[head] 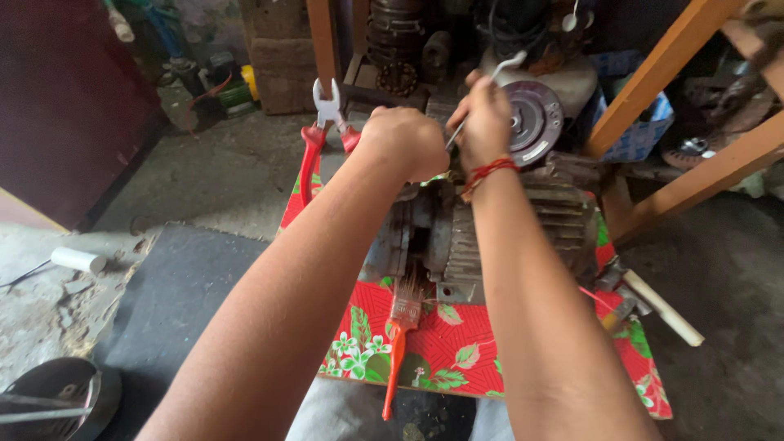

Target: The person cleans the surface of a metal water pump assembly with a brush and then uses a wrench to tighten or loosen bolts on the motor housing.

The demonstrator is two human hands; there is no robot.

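Head view, largest to smallest. Red floral cloth [445,343], spread over the floor. Ribbed grey motor housing [490,237], resting on the cloth, centre frame. Round metal disc [535,122], mounted at the far end of the housing. Left hand [404,143], fisted above the housing, fingers curled tight; contents not visible. Right hand [486,122], red thread at the wrist, fingers closed around a thin metal tool [502,69] beside the disc. Red-handled pliers [322,139], left of the fist. Orange-handled brush [400,335], lying on the cloth, near edge.
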